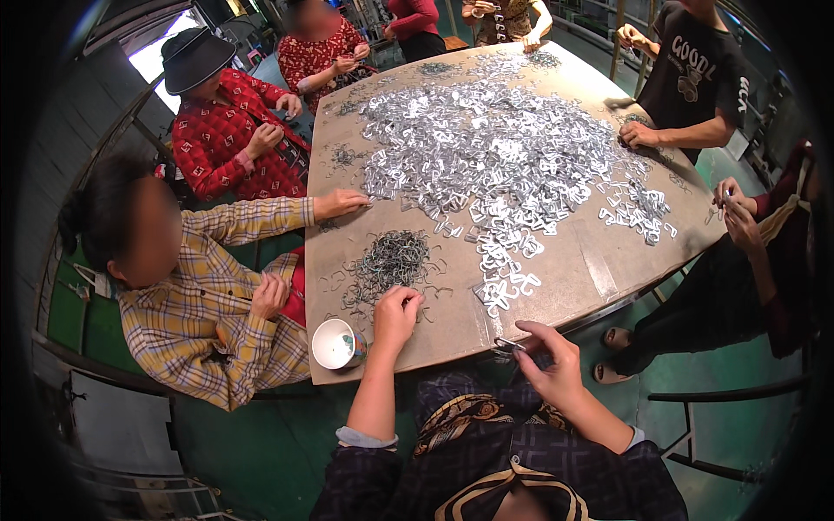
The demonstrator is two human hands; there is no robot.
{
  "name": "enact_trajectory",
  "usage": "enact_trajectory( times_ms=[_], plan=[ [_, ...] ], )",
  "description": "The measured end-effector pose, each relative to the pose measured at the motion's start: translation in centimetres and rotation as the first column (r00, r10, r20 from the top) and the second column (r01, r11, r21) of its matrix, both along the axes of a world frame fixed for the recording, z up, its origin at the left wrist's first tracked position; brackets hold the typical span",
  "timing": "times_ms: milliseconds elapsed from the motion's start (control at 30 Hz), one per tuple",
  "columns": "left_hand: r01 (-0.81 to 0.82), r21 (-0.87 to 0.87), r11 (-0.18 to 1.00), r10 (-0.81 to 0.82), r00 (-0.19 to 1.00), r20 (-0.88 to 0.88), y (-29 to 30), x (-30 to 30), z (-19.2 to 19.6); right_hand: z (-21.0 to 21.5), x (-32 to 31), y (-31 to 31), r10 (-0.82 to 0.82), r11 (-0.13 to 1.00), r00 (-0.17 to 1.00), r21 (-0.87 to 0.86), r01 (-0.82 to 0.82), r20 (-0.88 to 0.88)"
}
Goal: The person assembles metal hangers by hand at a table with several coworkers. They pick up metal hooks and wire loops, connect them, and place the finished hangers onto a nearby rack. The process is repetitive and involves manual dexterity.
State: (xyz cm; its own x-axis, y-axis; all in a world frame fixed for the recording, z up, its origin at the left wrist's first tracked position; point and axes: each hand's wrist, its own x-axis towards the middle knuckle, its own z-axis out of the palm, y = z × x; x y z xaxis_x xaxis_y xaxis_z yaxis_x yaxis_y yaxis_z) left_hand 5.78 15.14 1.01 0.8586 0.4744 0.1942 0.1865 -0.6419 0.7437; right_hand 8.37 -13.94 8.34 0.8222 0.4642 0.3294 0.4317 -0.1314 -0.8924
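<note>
My left hand [397, 314] is at the near edge of a pile of thin, dark bent wire clips [391, 260]. Its fingers are pinched together over the loose clips; whatever is between the tips is too small to make out. Over the table's near edge, my right hand [552, 363] grips a small shiny metal piece [508, 345] between thumb and fingers. Beyond it, a strip of flat silver metal hooks [495, 291] runs into the large heap of the same hooks [495, 148] across the middle of the table.
A white paper cup [334, 344] stands at the tabletop's [452, 334] near left corner. To the left, a co-worker's plaid sleeve [261, 219] stretches over the table. Several other people work around it; one person's hands [738, 213] are at the right edge. Smaller clip clusters lie along the far edges.
</note>
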Motion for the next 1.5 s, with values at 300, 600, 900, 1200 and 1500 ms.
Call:
enact_trajectory(
  times_ms=[300,600,900,1200,1500],
  plan=[
    [0.534,-0.406,0.742,-0.408,0.840,0.359,-9.1,-2.6,8.2,0.0,-0.2,0.6,0.010,0.999,0.998,0.035,-0.008,-0.060],
    [0.471,-0.285,0.835,-0.381,0.868,0.320,-11.9,-2.3,8.8,0.4,-0.4,0.6,-0.018,1.000,0.998,0.021,0.016,0.061],
    [0.572,-0.338,0.747,-0.409,0.797,0.445,-12.4,-1.9,9.3,0.6,-0.3,0.7,-0.108,0.984,0.966,0.164,0.071,0.234],
    [0.057,-0.057,0.997,-0.032,0.929,0.368,-7.7,1.6,-1.6,6.7,0.5,-0.5,-0.156,0.910,0.922,0.415,-0.005,0.354],
    [0.058,0.255,0.965,-0.155,0.912,0.380,-7.8,0.9,-4.6,15.9,2.6,-2.3,-0.217,0.725,0.884,0.675,-0.138,0.414]
  ],
)
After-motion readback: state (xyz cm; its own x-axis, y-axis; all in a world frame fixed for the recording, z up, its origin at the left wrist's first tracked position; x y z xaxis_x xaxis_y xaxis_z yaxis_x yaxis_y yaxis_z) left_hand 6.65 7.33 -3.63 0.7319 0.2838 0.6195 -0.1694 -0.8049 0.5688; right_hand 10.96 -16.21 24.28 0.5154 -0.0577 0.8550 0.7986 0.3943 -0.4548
